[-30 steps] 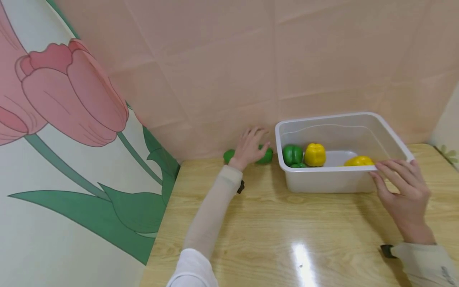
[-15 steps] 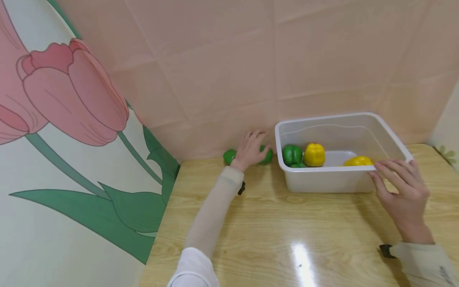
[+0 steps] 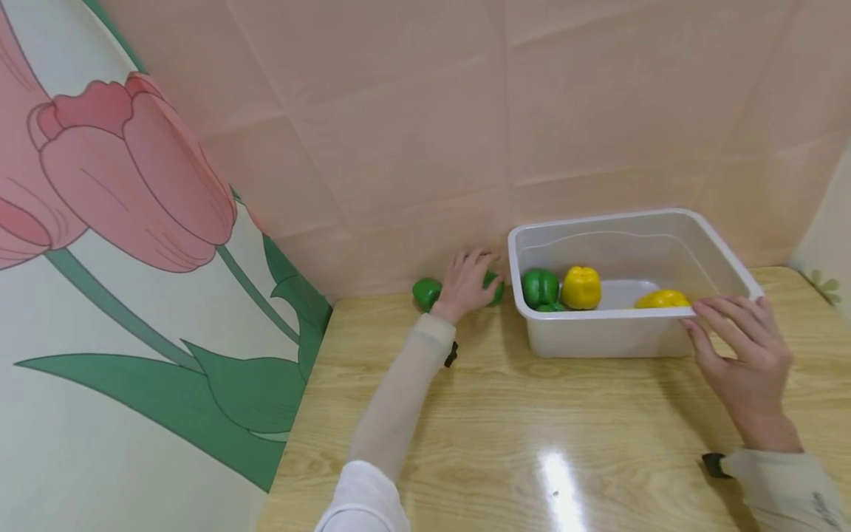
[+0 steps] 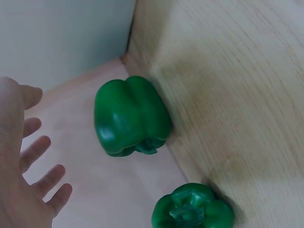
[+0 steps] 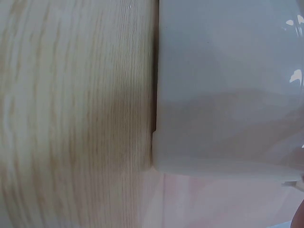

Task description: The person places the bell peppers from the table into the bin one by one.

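Head view: left hand (image 3: 467,282) at frame centre, by the pink back wall (image 3: 465,125), reaching over two green peppers on the wooden surface (image 3: 532,428). One green pepper (image 3: 425,292) shows left of the hand; the second green pepper (image 3: 495,287) peeks out at its right, mostly hidden by the hand and just beside the tub wall. Fingers look loosely spread over them; contact hard to tell here. White plastic tub (image 3: 598,336) sits right of centre. Inside: a green pepper in the tub (image 3: 540,287), a yellow pepper (image 3: 581,287), and another yellow one (image 3: 662,298) half hidden behind the front rim. Right hand (image 3: 744,351) at right, fingers straight and resting on the tub's front rim near its right corner. Tulip mural panel (image 3: 133,258) fills the left.

Left wrist view: fingers (image 4: 45,180) spread at lower left, touching neither pepper. One green pepper (image 4: 130,116) at centre against the wall-surface corner, the other (image 4: 192,211) at bottom, stem facing the camera.

Right wrist view: tub wall (image 5: 228,85) fills the right, wood surface (image 5: 71,118) the left. Fingers barely in frame at lower right; their state cannot be told here.
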Demonstrator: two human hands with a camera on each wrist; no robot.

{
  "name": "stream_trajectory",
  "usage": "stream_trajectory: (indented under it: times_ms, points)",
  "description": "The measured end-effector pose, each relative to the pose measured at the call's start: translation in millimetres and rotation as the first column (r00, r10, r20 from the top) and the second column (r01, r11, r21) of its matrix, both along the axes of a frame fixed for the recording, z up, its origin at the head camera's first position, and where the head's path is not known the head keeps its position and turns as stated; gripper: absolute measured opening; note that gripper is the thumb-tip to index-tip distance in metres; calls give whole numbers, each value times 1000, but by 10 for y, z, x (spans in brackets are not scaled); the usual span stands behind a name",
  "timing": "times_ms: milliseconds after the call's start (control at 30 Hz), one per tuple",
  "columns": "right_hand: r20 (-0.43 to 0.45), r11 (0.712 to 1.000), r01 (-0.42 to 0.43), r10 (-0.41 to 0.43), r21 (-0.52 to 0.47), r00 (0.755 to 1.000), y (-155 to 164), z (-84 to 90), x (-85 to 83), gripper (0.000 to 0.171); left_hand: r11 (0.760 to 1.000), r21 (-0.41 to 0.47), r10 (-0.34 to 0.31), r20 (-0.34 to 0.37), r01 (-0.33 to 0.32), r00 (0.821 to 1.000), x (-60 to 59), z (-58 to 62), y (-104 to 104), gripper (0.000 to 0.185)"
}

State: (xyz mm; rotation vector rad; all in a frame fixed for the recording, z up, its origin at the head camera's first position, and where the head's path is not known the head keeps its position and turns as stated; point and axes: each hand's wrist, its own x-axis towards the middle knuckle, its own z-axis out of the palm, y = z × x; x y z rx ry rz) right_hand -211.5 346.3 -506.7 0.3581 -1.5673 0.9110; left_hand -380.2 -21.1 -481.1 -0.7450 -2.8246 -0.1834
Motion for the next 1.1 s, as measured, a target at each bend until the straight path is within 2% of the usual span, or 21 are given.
stream_trajectory:
  times_ms: [233,600,800,1100]
  points:
    - [-5,1000,-7,7,-1,1000,1,9,7,26,999,-45,16,-1,-16,1000,-25,-109,27,56]
    - [3,1000,-5,5,2,1000,7,8,0,27,995,-100,20,-4,-20,1000,-59,-163,65,58]
    - [0,1000,-1,1,-5,1000,-2,11,7,26,987,-154,44,3,-43,999,-40,-209,103,59]
    - [3,1000,0,0,-1,1000,-4,10,6,26,981,-191,47,39,-39,998,-14,-324,126,60]
